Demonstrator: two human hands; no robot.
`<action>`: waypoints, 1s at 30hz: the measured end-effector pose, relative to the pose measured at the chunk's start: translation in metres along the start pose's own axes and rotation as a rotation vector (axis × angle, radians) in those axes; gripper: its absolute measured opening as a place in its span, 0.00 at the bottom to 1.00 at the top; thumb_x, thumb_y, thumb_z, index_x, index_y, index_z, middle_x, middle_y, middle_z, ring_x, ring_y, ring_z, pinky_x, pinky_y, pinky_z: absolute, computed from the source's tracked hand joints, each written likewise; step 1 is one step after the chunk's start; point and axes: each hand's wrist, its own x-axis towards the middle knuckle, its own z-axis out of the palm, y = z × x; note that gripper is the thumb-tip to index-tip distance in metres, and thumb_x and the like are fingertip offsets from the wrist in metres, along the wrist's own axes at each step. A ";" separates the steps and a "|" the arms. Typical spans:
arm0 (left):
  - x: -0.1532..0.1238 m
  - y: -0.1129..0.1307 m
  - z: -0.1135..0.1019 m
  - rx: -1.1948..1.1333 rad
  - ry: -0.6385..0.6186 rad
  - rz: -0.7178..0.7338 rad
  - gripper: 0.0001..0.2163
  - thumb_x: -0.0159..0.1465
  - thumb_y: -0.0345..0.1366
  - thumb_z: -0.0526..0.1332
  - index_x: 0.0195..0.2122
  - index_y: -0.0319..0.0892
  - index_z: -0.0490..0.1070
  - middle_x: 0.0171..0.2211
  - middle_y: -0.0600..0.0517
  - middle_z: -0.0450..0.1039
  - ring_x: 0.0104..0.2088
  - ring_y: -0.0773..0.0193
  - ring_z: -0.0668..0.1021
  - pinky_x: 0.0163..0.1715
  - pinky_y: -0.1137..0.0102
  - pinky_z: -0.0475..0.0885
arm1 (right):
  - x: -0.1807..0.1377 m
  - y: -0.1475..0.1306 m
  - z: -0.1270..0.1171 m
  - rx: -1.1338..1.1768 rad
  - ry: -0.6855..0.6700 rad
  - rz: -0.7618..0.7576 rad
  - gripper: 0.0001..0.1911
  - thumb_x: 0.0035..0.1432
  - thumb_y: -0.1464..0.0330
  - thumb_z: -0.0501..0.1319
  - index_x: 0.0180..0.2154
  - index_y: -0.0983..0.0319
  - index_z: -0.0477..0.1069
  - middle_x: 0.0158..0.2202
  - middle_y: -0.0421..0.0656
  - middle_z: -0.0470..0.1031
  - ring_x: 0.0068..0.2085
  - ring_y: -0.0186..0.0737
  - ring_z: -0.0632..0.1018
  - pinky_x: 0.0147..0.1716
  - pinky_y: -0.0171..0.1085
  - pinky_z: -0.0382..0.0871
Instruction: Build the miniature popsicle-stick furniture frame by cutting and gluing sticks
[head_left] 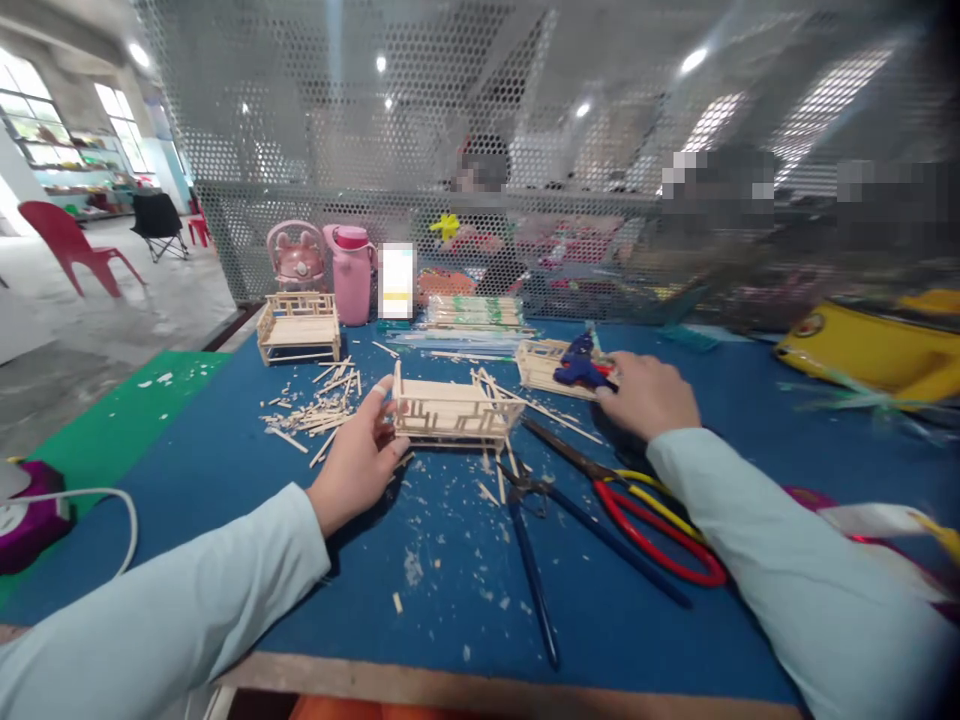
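Observation:
My left hand (365, 450) is closed on the left end of a small stick-built bench (450, 408), with its fingers behind and its thumb low at the front. The bench has a flat seat and lattice rails and sits upright over the blue table mat. At the right, my right hand (651, 396) has its fingers closed at the handle of a blue glue gun (579, 362) with a red trigger. That gun lies over another stick-built piece (536, 366). Pliers with blue handles (574, 505) and scissors with red and yellow handles (645, 510) lie between my arms.
A finished-looking stick bench (300, 328) stands at the back left beside a pink bottle (351, 275). Loose stick offcuts (319, 415) litter the mat (450, 590). Packed sticks (474, 310) lie before a perforated metal screen (360, 130). A yellow bag (870, 350) sits far right.

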 end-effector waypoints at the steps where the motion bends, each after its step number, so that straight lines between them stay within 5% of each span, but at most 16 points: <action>1: 0.000 0.000 -0.001 0.019 -0.012 0.011 0.34 0.56 0.23 0.57 0.63 0.39 0.49 0.54 0.41 0.68 0.46 0.62 0.77 0.52 0.63 0.70 | -0.001 -0.002 -0.008 0.001 0.014 0.005 0.23 0.57 0.67 0.53 0.52 0.72 0.65 0.49 0.65 0.69 0.47 0.56 0.72 0.38 0.43 0.63; 5: 0.002 0.000 -0.008 0.126 -0.027 0.032 0.35 0.54 0.24 0.60 0.63 0.41 0.50 0.52 0.42 0.69 0.44 0.61 0.77 0.49 0.62 0.72 | -0.011 -0.017 -0.041 0.146 -0.005 -0.041 0.20 0.55 0.68 0.56 0.50 0.68 0.66 0.46 0.55 0.74 0.45 0.48 0.74 0.40 0.39 0.64; 8: 0.005 -0.001 -0.012 0.162 -0.010 0.032 0.34 0.54 0.24 0.61 0.63 0.40 0.51 0.48 0.43 0.72 0.38 0.63 0.78 0.44 0.63 0.74 | -0.026 -0.039 -0.055 0.352 -0.157 -0.197 0.20 0.50 0.69 0.60 0.47 0.63 0.69 0.37 0.47 0.77 0.36 0.42 0.76 0.38 0.39 0.67; 11: 0.008 -0.002 -0.014 0.154 0.002 0.062 0.32 0.55 0.26 0.61 0.62 0.40 0.53 0.40 0.47 0.74 0.35 0.65 0.78 0.41 0.65 0.74 | -0.041 -0.062 -0.047 0.642 -0.321 -0.403 0.23 0.48 0.71 0.60 0.49 0.61 0.66 0.36 0.44 0.76 0.35 0.40 0.76 0.37 0.38 0.69; 15: 0.012 -0.003 -0.016 0.096 0.077 0.092 0.32 0.55 0.26 0.61 0.61 0.40 0.53 0.36 0.49 0.74 0.37 0.65 0.77 0.39 0.68 0.73 | -0.042 -0.076 -0.023 1.053 -0.295 -0.432 0.31 0.47 0.78 0.53 0.54 0.59 0.57 0.41 0.45 0.74 0.38 0.37 0.77 0.38 0.38 0.71; 19: 0.017 -0.006 -0.020 0.144 0.142 0.073 0.32 0.53 0.26 0.62 0.60 0.38 0.55 0.34 0.50 0.73 0.38 0.64 0.77 0.40 0.68 0.73 | -0.043 -0.067 -0.021 0.729 -0.202 -0.382 0.19 0.45 0.79 0.53 0.41 0.61 0.67 0.32 0.43 0.75 0.32 0.37 0.75 0.35 0.37 0.69; 22: 0.018 -0.006 -0.021 0.170 0.162 0.055 0.32 0.53 0.25 0.62 0.60 0.38 0.55 0.34 0.51 0.72 0.37 0.65 0.77 0.39 0.68 0.73 | -0.071 -0.064 -0.029 0.467 -0.213 -0.633 0.07 0.50 0.73 0.56 0.31 0.61 0.71 0.30 0.44 0.75 0.34 0.41 0.75 0.38 0.40 0.69; 26: 0.017 -0.002 -0.020 0.173 0.135 0.015 0.32 0.53 0.24 0.60 0.60 0.38 0.54 0.34 0.52 0.70 0.36 0.66 0.77 0.40 0.68 0.73 | -0.123 -0.070 -0.018 0.509 -0.161 -0.948 0.18 0.57 0.61 0.56 0.48 0.59 0.72 0.54 0.51 0.71 0.56 0.51 0.69 0.53 0.52 0.61; 30: 0.016 0.001 -0.018 0.189 0.123 -0.002 0.33 0.54 0.24 0.60 0.61 0.38 0.52 0.34 0.52 0.69 0.36 0.67 0.76 0.42 0.67 0.73 | -0.136 -0.061 0.008 0.432 -0.134 -0.837 0.23 0.62 0.64 0.49 0.57 0.58 0.65 0.60 0.49 0.65 0.61 0.50 0.64 0.57 0.57 0.58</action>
